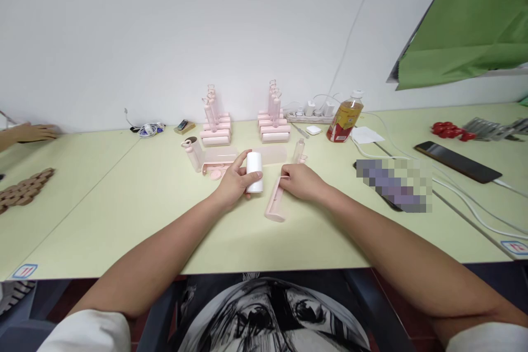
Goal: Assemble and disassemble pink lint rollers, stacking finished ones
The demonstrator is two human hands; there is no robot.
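Note:
My left hand (235, 180) is closed round a white paper roll (254, 171) that stands upright on the pale green table (136, 198). My right hand (300, 181) pinches the upper end of a long pink plastic cover (275, 202) lying on the table just right of the roll. Beyond my hands lie loose pink parts: a handle (193, 154), a clear flat cover (220, 155), small round caps (215, 174) and another clear handle (299, 150). Two stacks of assembled pink lint rollers (215, 121) (274, 116) stand further back.
A bottle of amber liquid (345, 116), a power strip with plugs (310, 113) and white cables sit at the back right. A dark phone (457, 160), red items (449, 131) and grey metal pieces lie far right. Another person's hand (31, 132) and brown pieces (22, 190) are at the left.

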